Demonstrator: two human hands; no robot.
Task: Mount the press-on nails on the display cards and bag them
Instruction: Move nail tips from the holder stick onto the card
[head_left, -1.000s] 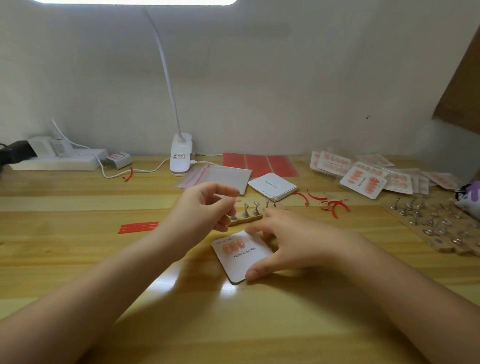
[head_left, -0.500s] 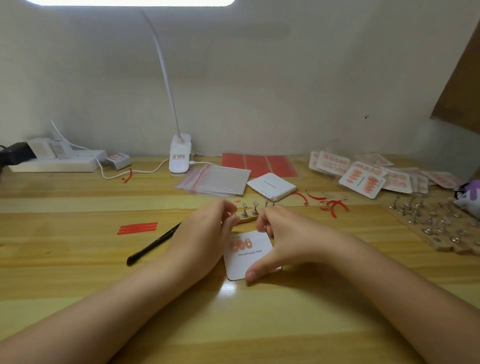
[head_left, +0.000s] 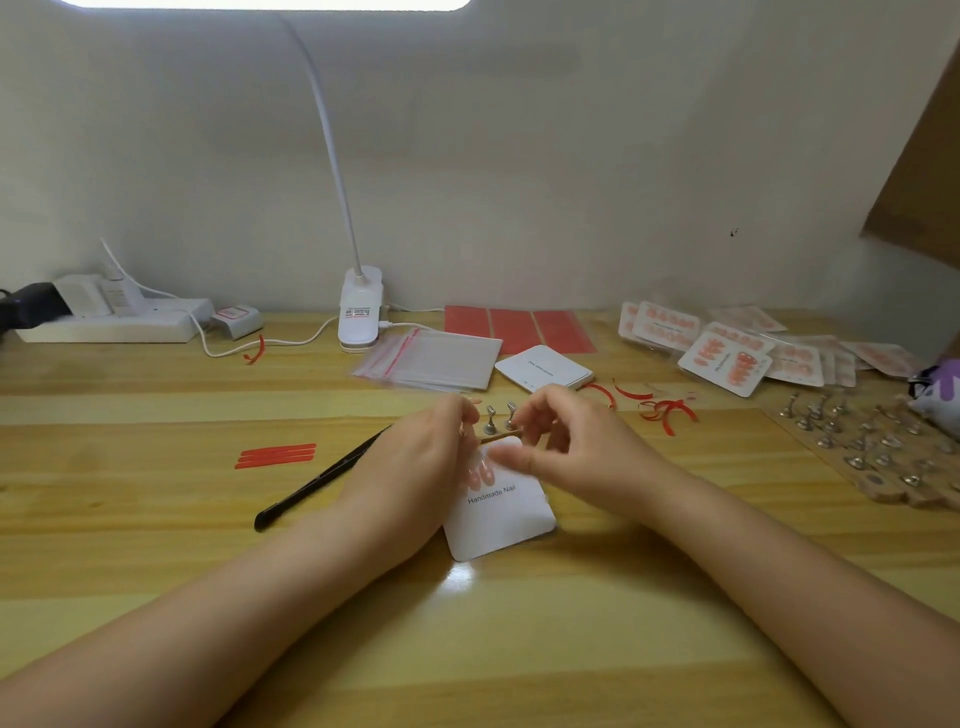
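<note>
In the head view, both hands hovered over the "Handmade Nail" display card lying flat on the table; the left hand and right hand had curled fingers, contents indiscernible, and the unpinned card risked sliding, mis-seating nails.

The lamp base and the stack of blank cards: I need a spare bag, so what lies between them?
In the head view, a pile of clear zip bags with red seal strips lies between the lamp base and the stack of blank cards.
</note>
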